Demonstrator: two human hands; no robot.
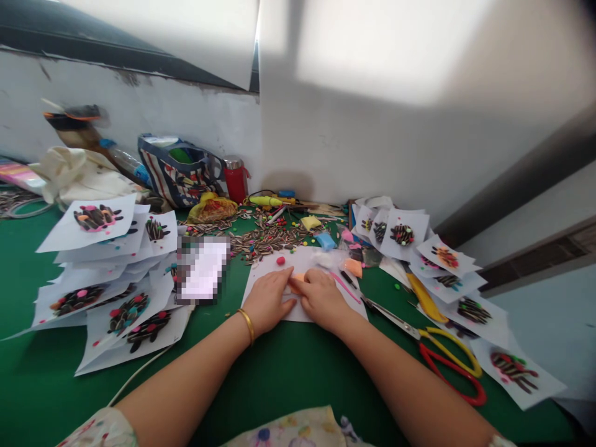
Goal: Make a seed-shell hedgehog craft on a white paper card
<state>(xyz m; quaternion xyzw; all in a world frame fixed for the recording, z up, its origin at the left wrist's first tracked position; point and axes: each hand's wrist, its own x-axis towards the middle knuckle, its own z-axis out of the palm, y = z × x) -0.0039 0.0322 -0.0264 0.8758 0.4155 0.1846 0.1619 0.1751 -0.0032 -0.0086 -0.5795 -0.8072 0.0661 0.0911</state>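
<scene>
Both hands rest on a white sheet of paper (pixel 261 273) on the green table. Between them lies a flat piece of orange modelling clay (pixel 297 283), partly covered by fingers. My left hand (pixel 267 301) is stretched out at the clay's left edge, fingers extended and thumb apart. My right hand (pixel 321 299) has its fingers curled over the clay's right side, the index pointing left. A red clay ball (pixel 280 261) sits above my left fingertips. On the paper's right, a pink clay strip (pixel 345 287) lies beside a black pen (pixel 349 279).
Sunflower seeds (pixel 261 234) are heaped behind the paper, with blue clay (pixel 325 241) and an orange clay block (pixel 354 267) nearby. Scissors (pixel 419 334) lie right. Seed-decorated cards (pixel 107 273) pile up left, more cards (pixel 475 310) right. A red flask (pixel 235 179) stands behind.
</scene>
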